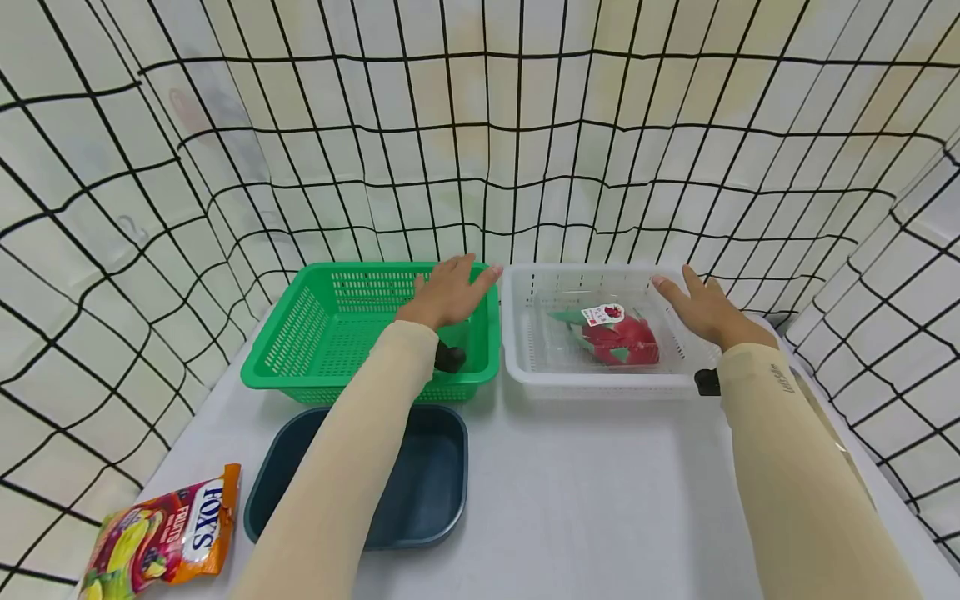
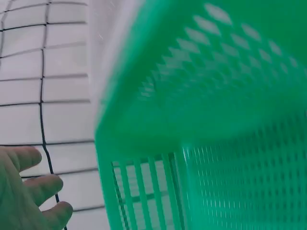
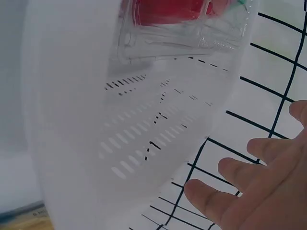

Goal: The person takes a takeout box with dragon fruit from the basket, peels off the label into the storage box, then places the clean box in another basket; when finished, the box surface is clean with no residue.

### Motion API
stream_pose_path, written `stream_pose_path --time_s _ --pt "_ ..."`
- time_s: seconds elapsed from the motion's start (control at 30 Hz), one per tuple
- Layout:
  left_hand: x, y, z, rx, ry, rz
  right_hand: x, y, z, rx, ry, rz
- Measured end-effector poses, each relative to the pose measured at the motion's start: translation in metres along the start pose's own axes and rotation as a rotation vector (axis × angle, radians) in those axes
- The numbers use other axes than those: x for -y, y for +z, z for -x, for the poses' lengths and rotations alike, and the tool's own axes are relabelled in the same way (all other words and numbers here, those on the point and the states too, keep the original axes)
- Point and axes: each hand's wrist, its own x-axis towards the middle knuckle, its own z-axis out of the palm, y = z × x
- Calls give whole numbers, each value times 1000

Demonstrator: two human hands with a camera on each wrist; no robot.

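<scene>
My left hand (image 1: pixel 446 293) is held over the right part of a green plastic basket (image 1: pixel 296 383), fingers spread and nothing in them. Its fingertips (image 2: pixel 45 187) show outside the basket wall in the left wrist view. On the other side, my right hand (image 1: pixel 703 307) hovers by the right end of a white basket (image 1: pixel 592 383), its fingers (image 3: pixel 235 172) loosely extended and holding nothing. Inside the white basket lies a clear plastic box (image 1: pixel 553 337) with a red dragon fruit (image 1: pixel 630 337) and a white label (image 1: pixel 602 313) on top.
A dark blue tray (image 1: pixel 442 533) stands in front of the green basket, partly covered by my left sleeve. At the front left lies a Fox's Fruits candy bag (image 1: pixel 165 533). Black netting (image 1: pixel 517 125) over white cloth encloses the back and sides of the white table (image 1: pixel 592 500).
</scene>
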Motion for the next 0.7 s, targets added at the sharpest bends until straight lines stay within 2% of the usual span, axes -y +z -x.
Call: stream_pose_path --time_s 0.2,0.37,0.53,0.7 --pt "-18 3 1 4 31 251 2 -1 0 49 -50 -125" --pt "-34 9 0 18 52 412 1 0 -1 87 -69 -186" --pt "-50 16 0 51 68 480 0 5 -3 115 -68 -240" --pt "-59 25 2 103 58 492 0 14 -2 124 -53 -277"
